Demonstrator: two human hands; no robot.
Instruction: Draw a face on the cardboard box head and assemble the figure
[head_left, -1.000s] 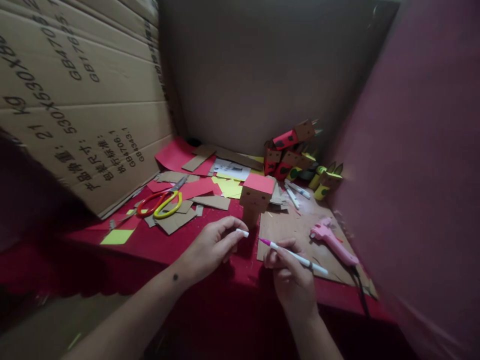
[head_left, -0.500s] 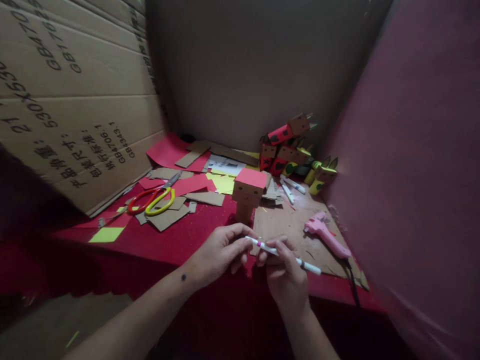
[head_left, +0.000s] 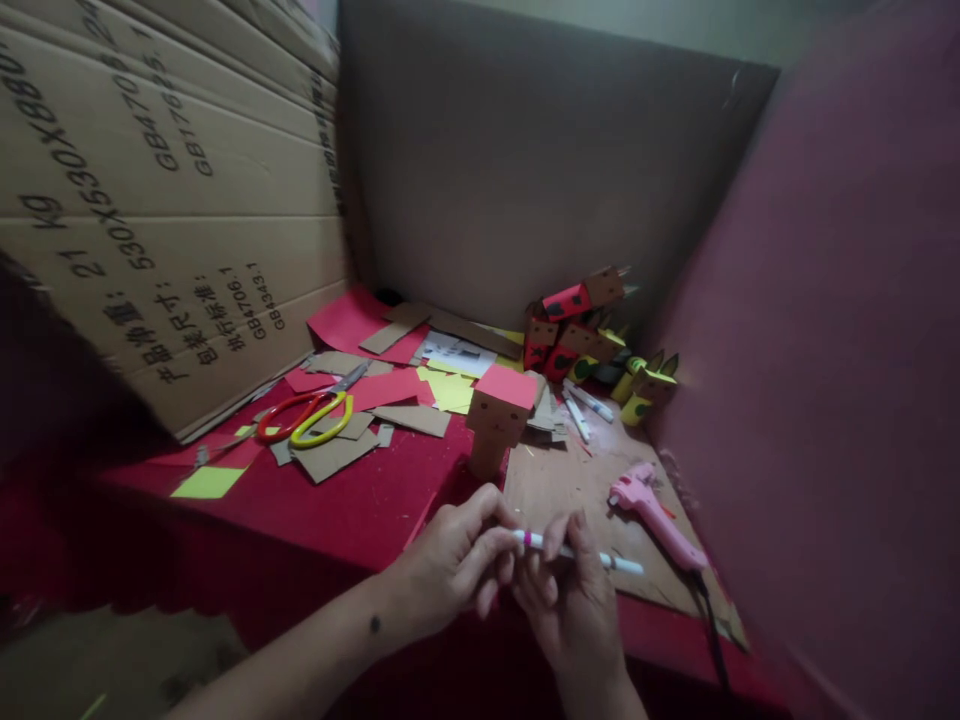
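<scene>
A white marker pen [head_left: 576,553] with a purple band lies across both hands, low in front of me. My left hand [head_left: 450,565] pinches its left end between thumb and fingertips. Closed around its middle is my right hand [head_left: 574,600], and the pen's other end sticks out to the right. Just beyond my hands stands a small cardboard figure [head_left: 499,415] with a box head, a red paper top and a drawn face. It is upright on the red tablecloth, touched by neither hand.
Scissors [head_left: 322,415] with red and yellow handles lie among paper and cardboard scraps on the left. A pink glue gun [head_left: 660,515] rests on a cardboard sheet [head_left: 555,510] at right, its cord trailing forward. Behind are white markers [head_left: 577,415] and several decorated figures [head_left: 574,330].
My view has tilted up, so the table sits lower in the picture. Both hands stay on the marker, and the right fingers have shifted a little along it.
</scene>
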